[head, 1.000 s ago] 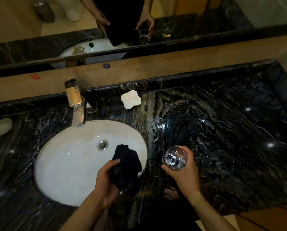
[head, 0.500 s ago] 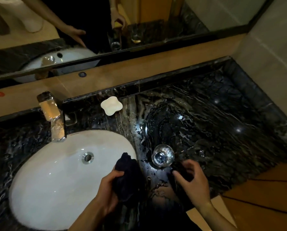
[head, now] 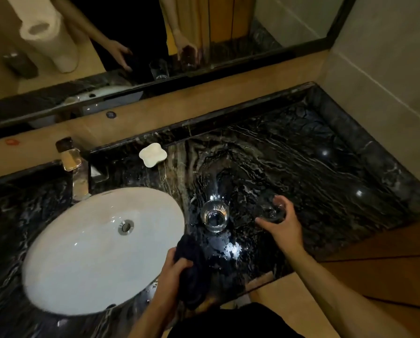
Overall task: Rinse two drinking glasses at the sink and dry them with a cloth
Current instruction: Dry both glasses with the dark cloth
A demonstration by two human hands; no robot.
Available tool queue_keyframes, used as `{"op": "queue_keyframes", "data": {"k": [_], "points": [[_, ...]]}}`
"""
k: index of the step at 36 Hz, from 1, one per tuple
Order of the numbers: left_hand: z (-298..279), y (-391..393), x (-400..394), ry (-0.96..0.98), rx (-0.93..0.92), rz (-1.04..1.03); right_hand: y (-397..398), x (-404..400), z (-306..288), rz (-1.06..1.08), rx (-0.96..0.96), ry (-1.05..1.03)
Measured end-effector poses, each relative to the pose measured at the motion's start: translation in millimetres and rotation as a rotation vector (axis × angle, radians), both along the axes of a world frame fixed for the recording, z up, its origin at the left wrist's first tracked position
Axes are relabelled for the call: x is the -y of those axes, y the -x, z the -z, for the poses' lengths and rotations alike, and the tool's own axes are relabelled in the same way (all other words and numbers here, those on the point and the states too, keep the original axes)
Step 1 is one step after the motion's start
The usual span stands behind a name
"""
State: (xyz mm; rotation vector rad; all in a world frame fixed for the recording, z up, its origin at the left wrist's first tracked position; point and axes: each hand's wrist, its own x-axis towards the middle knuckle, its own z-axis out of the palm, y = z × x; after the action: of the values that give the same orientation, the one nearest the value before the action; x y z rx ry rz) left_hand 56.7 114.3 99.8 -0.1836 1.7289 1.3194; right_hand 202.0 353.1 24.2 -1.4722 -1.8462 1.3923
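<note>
One clear drinking glass (head: 215, 216) stands upright on the black marble counter (head: 301, 172), just right of the white oval sink (head: 82, 259). Further right is a second clear glass (head: 268, 212), with the fingers and thumb of my right hand (head: 283, 222) curled round it near the counter. My left hand (head: 173, 276) grips a dark cloth (head: 191, 267) over the sink's right rim at the front edge of the counter.
A metal tap (head: 75, 169) stands behind the sink, with a white soap dish (head: 152, 154) to its right. A mirror (head: 155, 45) runs along the back wall above a wooden ledge. The counter ends at a tiled wall (head: 386, 81) on the right.
My right hand set the first glass down on the counter beside the sink, then moved right and closed round the second glass. My left hand kept hold of the cloth. The view shifted right.
</note>
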Motion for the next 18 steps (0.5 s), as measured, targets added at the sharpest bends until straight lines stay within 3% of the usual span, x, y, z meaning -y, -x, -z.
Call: {"op": "queue_keyframes", "data": {"k": [11, 18], "points": [[-31.2, -61.0, -1.3, 0.008, -0.158, 0.019, -53.0, 16.1, -50.1, -0.261, -0.206, -0.195], [-73.3, -88.4, -25.2, -0.112, -0.627, 0.172, -76.1, 24.0, -71.8, -0.453, -0.263, -0.222]]}}
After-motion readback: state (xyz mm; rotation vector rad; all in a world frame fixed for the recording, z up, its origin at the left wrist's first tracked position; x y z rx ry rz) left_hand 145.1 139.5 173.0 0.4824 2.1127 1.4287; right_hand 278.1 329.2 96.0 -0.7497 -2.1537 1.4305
